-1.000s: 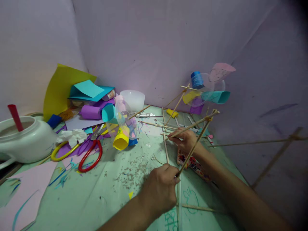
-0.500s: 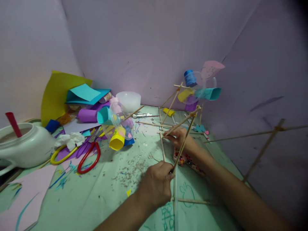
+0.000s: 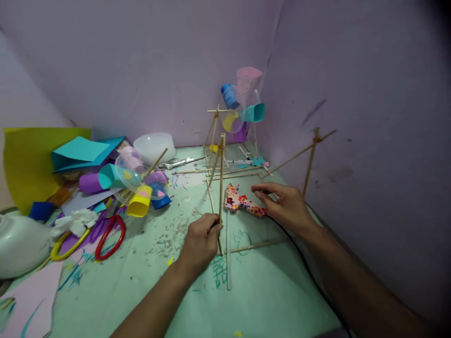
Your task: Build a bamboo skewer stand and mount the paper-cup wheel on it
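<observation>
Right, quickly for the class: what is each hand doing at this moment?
Left hand: closed, holding a thin wooden stick.
Right hand: open, holding nothing visible, beside the patterned glue gun.

Glossy white teapot-like vessel [image 3: 23,244], matt yellow paper sheet [image 3: 42,164], smooth translucent plastic bowl [image 3: 155,146], thin wooden sticks [image 3: 221,188]!

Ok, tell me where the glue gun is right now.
In the head view, the flower-patterned glue gun lies on the green tabletop, just right of centre, between the left hand and the right hand, its cord trailing right.
</observation>
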Available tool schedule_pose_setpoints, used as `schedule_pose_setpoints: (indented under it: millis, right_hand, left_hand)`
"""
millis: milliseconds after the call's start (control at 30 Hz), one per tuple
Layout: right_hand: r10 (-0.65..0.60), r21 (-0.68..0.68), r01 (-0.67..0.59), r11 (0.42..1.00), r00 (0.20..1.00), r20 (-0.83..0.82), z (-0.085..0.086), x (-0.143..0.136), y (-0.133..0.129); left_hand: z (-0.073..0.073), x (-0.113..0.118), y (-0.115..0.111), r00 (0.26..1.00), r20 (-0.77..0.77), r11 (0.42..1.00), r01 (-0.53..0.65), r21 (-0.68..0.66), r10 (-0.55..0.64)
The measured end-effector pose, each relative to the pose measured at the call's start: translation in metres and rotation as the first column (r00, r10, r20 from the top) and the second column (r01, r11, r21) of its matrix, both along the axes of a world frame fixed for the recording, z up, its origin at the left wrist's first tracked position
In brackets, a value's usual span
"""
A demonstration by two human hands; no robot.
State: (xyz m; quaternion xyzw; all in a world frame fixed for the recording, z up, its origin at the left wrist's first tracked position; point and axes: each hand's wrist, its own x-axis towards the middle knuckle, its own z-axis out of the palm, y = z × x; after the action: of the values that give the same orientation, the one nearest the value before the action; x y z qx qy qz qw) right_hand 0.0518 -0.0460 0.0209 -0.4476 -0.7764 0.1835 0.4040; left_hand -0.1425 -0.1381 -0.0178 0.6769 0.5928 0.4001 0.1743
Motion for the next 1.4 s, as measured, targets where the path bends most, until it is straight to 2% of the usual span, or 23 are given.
schedule_pose_setpoints:
  millis: [100,200,267,300,433,567,667,767,1167,1400]
  right_hand:
    - [-0.173,0.106,0.202,0.974,0.957,-0.234,0.003,0.009,-0.012]
    - [-0.337,0.163,0.482,0.861,0.78,-0.527,0.006,0.021,-0.01]
    - [-0.384,0.114,0.556,0.823,0.693,-0.61,0.005,0.032,-0.003]
    - [-0.403,0.074,0.553,0.83,0.686,-0.605,0.004,0.038,0.001]
    - [-0.456,-0.103,0.466,0.879,0.756,-0.47,-0.007,0.061,0.014]
    - [-0.455,-0.193,0.412,0.89,0.816,-0.355,-0.026,0.077,0.011]
    - [-0.417,-0.171,0.383,0.908,0.868,-0.271,-0.039,0.087,0.001]
    - [-0.387,-0.146,0.363,0.921,0.897,-0.215,-0.044,0.089,-0.008]
    - [-0.385,-0.183,0.362,0.914,0.916,-0.11,-0.045,0.086,-0.024]
    - [-0.39,-0.218,0.367,0.904,0.918,-0.075,-0.047,0.083,-0.023]
  left_hand:
    - [0.0,0.001,0.0,1.0,-0.026,1.0,-0.012,0.015,0.012]
    - [0.0,0.002,-0.001,0.999,-0.024,1.0,-0.024,-0.006,0.024]
    - [0.0,0.001,-0.001,0.999,-0.025,0.999,-0.025,-0.02,0.025]
    - [0.001,0.001,-0.001,0.999,-0.029,0.999,-0.026,-0.021,0.025]
    - [0.001,0.002,-0.002,0.998,-0.054,0.999,-0.038,-0.018,0.037]
    - [0.002,0.003,0.0,0.996,-0.071,0.999,-0.051,-0.006,0.051]
    - [0.003,0.003,0.0,0.996,-0.069,0.999,-0.048,0.005,0.049]
    - [0.004,0.003,0.0,0.996,-0.075,0.999,-0.046,0.008,0.047]
    - [0.005,0.004,0.0,0.996,-0.061,0.997,-0.069,-0.023,0.067]
    - [0.002,0.002,-0.001,0.996,-0.058,0.997,-0.066,-0.032,0.064]
